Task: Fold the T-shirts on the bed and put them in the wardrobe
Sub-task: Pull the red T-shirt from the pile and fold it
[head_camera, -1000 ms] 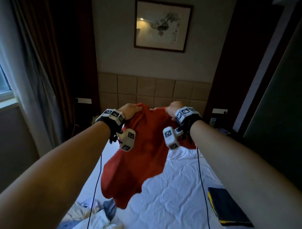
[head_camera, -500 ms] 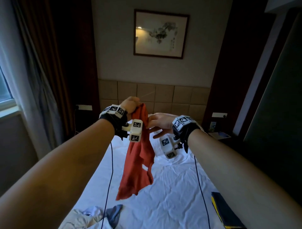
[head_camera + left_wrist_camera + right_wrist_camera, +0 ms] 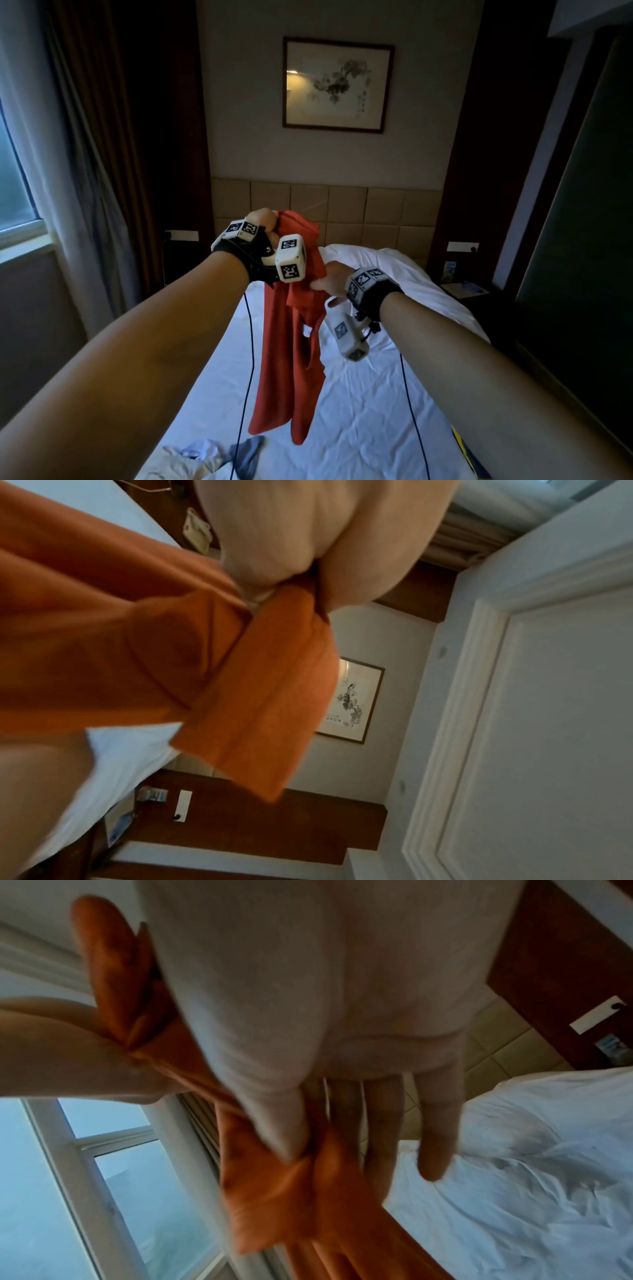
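While aloft — both hands (image 3: 263,222) on shirt (image 3: 291,359)

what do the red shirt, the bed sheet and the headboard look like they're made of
Red shirt: soft matte knit, likely cotton jersey; it hangs limp in long folds from the left hand.
Bed sheet: white woven cloth, matte, finely creased.
Headboard: beige padded square panels with seams, smooth; leatherette or fabric, hard to tell.
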The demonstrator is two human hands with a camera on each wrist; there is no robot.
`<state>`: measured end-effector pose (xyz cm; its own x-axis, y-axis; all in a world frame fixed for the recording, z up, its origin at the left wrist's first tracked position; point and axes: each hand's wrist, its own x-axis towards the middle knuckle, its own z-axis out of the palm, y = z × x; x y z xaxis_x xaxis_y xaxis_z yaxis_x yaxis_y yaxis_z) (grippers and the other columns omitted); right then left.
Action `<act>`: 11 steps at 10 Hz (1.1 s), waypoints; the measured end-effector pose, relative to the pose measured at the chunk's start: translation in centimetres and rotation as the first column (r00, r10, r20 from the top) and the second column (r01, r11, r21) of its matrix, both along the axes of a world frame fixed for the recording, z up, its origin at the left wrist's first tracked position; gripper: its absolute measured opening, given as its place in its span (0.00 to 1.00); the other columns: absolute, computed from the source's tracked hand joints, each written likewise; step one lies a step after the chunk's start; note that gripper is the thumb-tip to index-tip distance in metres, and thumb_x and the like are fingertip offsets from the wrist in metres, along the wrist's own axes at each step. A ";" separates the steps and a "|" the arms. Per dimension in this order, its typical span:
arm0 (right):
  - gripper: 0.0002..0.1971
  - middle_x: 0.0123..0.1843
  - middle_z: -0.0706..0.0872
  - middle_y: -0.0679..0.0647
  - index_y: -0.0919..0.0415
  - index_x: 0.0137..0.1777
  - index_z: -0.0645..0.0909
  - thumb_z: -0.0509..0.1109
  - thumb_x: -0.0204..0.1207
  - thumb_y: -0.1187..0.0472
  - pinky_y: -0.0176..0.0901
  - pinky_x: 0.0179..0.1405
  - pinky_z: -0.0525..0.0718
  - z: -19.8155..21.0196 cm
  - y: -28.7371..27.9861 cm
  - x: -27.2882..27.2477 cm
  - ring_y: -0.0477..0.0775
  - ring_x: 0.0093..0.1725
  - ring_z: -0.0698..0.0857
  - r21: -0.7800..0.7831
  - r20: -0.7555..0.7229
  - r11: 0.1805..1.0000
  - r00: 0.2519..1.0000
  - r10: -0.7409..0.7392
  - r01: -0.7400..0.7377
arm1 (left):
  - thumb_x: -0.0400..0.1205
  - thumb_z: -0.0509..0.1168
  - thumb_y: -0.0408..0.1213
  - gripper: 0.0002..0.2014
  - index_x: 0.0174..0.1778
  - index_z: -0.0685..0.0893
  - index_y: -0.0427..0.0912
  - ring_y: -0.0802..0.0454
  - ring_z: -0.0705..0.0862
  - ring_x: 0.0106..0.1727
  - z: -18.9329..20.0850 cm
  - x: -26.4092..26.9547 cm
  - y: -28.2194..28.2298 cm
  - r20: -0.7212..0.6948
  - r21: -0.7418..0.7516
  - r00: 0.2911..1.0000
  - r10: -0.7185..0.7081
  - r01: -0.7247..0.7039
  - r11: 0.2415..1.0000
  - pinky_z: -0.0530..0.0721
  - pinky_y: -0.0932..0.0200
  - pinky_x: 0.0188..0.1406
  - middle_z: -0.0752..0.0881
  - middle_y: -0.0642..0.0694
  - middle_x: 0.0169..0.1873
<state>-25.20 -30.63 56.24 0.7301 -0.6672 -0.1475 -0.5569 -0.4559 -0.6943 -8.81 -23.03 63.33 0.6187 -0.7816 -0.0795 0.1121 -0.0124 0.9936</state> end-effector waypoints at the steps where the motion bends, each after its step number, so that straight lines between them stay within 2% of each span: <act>1: 0.03 0.47 0.87 0.54 0.54 0.50 0.82 0.67 0.79 0.59 0.52 0.44 0.89 1.0 -0.4 -0.3 0.56 0.46 0.87 0.108 0.138 0.994 0.989 -0.048 0.033 | 0.80 0.57 0.37 0.13 0.46 0.85 0.34 0.45 0.85 0.40 -1.1 3.5 -0.8 0.080 0.096 0.992 0.099 -0.107 0.990 0.84 0.54 0.49 0.85 0.41 0.34; 2: 0.08 0.42 0.85 0.57 0.55 0.49 0.81 0.61 0.81 0.65 0.47 0.40 0.83 2.3 -0.9 -0.6 0.60 0.44 0.85 0.072 0.216 0.995 0.973 -0.078 0.064 | 0.77 0.60 0.37 0.10 0.37 0.84 0.36 0.43 0.84 0.39 -1.9 3.9 0.4 0.157 0.179 0.984 0.084 -0.112 0.977 0.85 0.54 0.48 0.85 0.40 0.37; 3: 0.11 0.46 0.83 0.60 0.66 0.55 0.83 0.59 0.83 0.65 0.40 0.41 0.78 4.0 -1.0 -0.6 0.62 0.48 0.84 -0.011 0.248 0.995 0.965 -0.089 0.095 | 0.84 0.60 0.38 0.09 0.51 0.82 0.37 0.44 0.85 0.44 -2.2 1.5 0.4 0.294 0.238 0.955 -0.022 -0.051 0.970 0.83 0.64 0.33 0.85 0.39 0.47; 4: 0.15 0.49 0.85 0.61 0.72 0.59 0.83 0.60 0.83 0.64 0.31 0.35 0.79 5.1 -0.9 -0.5 0.55 0.42 0.83 -0.044 0.205 0.994 0.975 -0.090 0.101 | 0.86 0.59 0.44 0.18 0.71 0.78 0.42 0.42 0.80 0.69 -2.6 0.9 0.0 0.640 0.495 0.717 -0.276 -0.110 0.862 0.78 0.53 0.65 0.80 0.41 0.69; 5: 0.12 0.55 0.87 0.67 0.71 0.53 0.84 0.63 0.82 0.63 0.49 0.52 0.85 5.4 -1.0 0.1 0.64 0.51 0.86 0.055 0.248 0.990 0.958 -0.142 0.132 | 0.86 0.61 0.42 0.19 0.70 0.80 0.38 0.39 0.80 0.67 -1.9 -0.9 0.0 0.678 0.497 0.653 -0.336 -0.071 0.865 0.78 0.55 0.58 0.81 0.36 0.67; 6: 0.08 0.45 0.88 0.67 0.65 0.41 0.82 0.67 0.80 0.63 0.56 0.48 0.88 5.7 -1.2 0.0 0.65 0.43 0.88 0.250 0.336 0.946 0.898 -0.283 0.205 | 0.69 0.69 0.60 0.32 0.61 0.84 0.41 0.39 0.84 0.57 -1.9 -1.8 -0.4 0.698 0.460 0.646 -0.307 -0.077 0.884 0.83 0.56 0.42 0.86 0.38 0.57; 7: 0.07 0.49 0.89 0.69 0.66 0.42 0.84 0.71 0.78 0.63 0.60 0.55 0.88 6.2 -1.3 -0.4 0.67 0.48 0.89 0.331 0.342 0.921 0.883 -0.321 0.207 | 0.56 0.67 0.68 0.40 0.65 0.80 0.55 0.41 0.76 0.67 -2.0 -2.2 -1.1 0.784 0.332 0.596 -0.172 -0.169 0.928 0.77 0.48 0.64 0.79 0.44 0.65; 8: 0.07 0.50 0.88 0.68 0.68 0.48 0.85 0.70 0.78 0.64 0.58 0.54 0.87 6.5 -1.2 -0.8 0.65 0.47 0.88 0.319 0.336 0.924 0.886 -0.320 0.212 | 0.72 0.75 0.48 0.26 0.66 0.79 0.52 0.46 0.79 0.58 -1.0 -4.0 -1.2 0.784 0.241 0.584 -0.210 0.025 0.970 0.81 0.51 0.56 0.79 0.42 0.64; 9: 0.07 0.44 0.88 0.65 0.67 0.46 0.85 0.67 0.80 0.65 0.59 0.54 0.87 6.5 -1.6 -1.1 0.64 0.45 0.87 0.353 0.336 0.908 0.876 -0.346 0.224 | 0.73 0.76 0.35 0.27 0.66 0.74 0.44 0.44 0.85 0.51 -0.7 -5.9 -1.3 0.709 0.315 0.582 -0.399 0.245 0.917 0.89 0.47 0.46 0.81 0.43 0.59; 10: 0.11 0.41 0.86 0.58 0.60 0.39 0.83 0.66 0.80 0.56 0.56 0.56 0.83 6.4 -2.4 -1.5 0.61 0.47 0.84 0.320 0.335 0.921 0.882 -0.330 0.222 | 0.74 0.74 0.30 0.22 0.60 0.75 0.46 0.43 0.88 0.41 -0.9 -6.5 -2.0 0.739 0.217 0.589 -0.327 0.252 0.943 0.91 0.50 0.35 0.84 0.44 0.51; 11: 0.15 0.46 0.80 0.60 0.58 0.44 0.82 0.67 0.73 0.45 0.55 0.53 0.76 5.3 -4.6 -1.9 0.59 0.49 0.78 0.317 0.297 0.935 0.920 -0.255 0.157 | 0.80 0.64 0.31 0.10 0.55 0.79 0.47 0.46 0.87 0.35 -0.9 -6.8 -2.6 0.827 0.165 0.509 -0.238 0.184 0.969 0.86 0.61 0.28 0.86 0.47 0.40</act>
